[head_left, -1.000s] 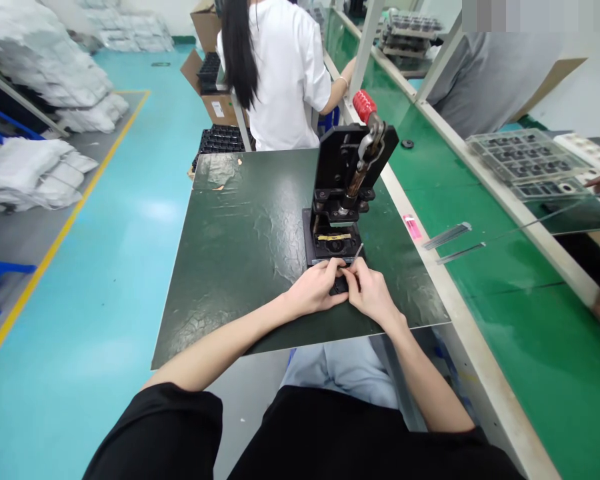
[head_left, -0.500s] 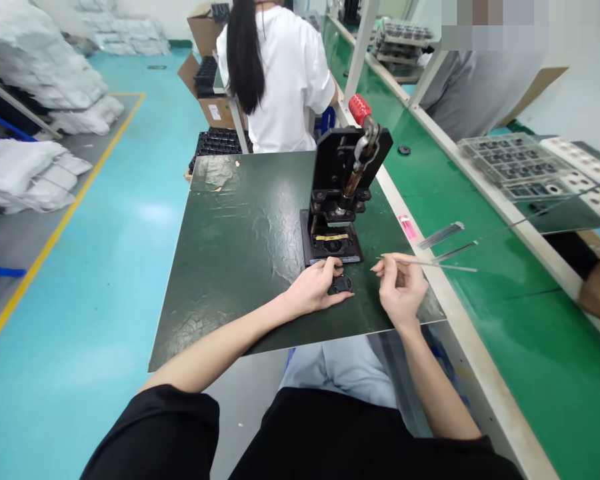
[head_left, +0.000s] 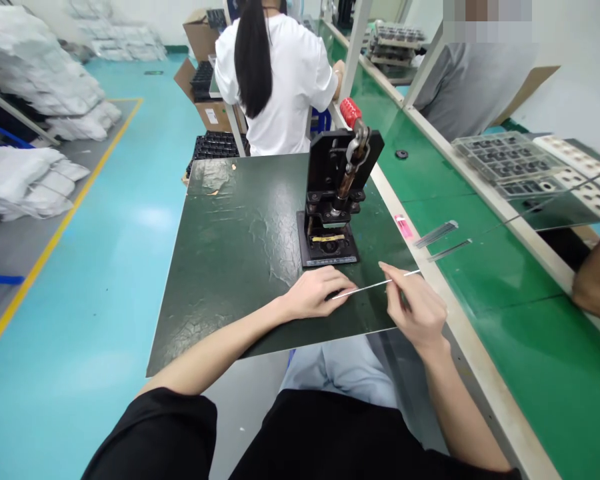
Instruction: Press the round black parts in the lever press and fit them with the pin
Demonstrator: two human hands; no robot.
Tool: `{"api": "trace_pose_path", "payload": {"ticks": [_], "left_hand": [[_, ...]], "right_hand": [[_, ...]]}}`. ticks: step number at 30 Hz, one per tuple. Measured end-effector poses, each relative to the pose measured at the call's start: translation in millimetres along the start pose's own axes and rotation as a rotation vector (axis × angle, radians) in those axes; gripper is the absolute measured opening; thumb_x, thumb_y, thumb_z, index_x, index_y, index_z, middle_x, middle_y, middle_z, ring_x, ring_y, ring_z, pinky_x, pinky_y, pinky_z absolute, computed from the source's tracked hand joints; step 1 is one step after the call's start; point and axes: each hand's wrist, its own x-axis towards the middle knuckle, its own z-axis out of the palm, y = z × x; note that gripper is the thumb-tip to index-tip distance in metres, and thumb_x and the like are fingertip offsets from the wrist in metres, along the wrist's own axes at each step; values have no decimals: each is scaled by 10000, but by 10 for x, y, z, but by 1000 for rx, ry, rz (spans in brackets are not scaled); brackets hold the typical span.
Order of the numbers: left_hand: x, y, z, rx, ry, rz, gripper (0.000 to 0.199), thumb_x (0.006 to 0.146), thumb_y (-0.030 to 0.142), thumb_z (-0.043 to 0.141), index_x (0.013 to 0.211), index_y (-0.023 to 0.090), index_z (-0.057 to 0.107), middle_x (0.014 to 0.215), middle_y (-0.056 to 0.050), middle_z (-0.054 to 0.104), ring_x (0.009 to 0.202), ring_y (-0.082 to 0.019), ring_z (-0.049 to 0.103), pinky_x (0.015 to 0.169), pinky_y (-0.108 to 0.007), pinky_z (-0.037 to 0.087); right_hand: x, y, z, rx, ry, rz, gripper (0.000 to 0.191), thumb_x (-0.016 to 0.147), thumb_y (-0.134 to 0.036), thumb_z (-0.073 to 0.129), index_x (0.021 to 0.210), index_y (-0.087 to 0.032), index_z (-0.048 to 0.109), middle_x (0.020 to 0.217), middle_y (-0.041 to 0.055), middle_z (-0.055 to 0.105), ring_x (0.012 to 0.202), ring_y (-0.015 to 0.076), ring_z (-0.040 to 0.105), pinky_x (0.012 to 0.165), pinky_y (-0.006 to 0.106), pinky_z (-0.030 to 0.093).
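My left hand [head_left: 316,292] rests low over the dark green tabletop [head_left: 220,247], with thumb and fingers closed around a round black part that is now mostly hidden. Across the gap between my hands runs a thin pale strip [head_left: 373,286], its left end lying over my left thumb and fingertips. My right hand [head_left: 419,305] pinches this strip towards its other end, near the table's right edge. Just beyond my left hand stands a black hand press [head_left: 344,180] with a red lever grip [head_left: 351,112]; a yellow strip [head_left: 329,238] lies across its base.
Bundles of thin strips [head_left: 436,235] and a pink label [head_left: 403,227] lie to the right, by the green conveyor belt [head_left: 500,267]. A round black part [head_left: 401,155] sits farther up the belt. Clear trays [head_left: 510,157] stand across it. Co-workers sit ahead and opposite.
My right hand has moved slightly right and turned, bringing the strip's end over to my left hand. My left fingers have closed over the round black part, which showed before.
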Motion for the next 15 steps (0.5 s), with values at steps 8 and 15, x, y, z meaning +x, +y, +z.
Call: {"api": "trace_pose_path", "payload": {"ticks": [8, 15], "left_hand": [[-27, 75, 44, -177, -69, 57, 277, 1059, 326, 492, 1116, 163, 708, 874, -57, 767, 743, -140, 711, 739, -241, 551], [-23, 119, 62, -268, -126, -24, 266, 1041, 329, 507, 1117, 156, 696, 785, -22, 716, 618, -103, 614, 626, -207, 475]], "right_hand": [[-25, -70, -108, 22, 47, 64, 604, 908, 22, 561, 1452, -239, 597, 1128, 98, 791, 970, 237, 774, 838, 373, 631], [9, -237, -98, 133, 80, 93, 573, 894, 40, 540, 1404, -205, 630, 1140, 130, 786, 974, 244, 770, 782, 384, 640]]}}
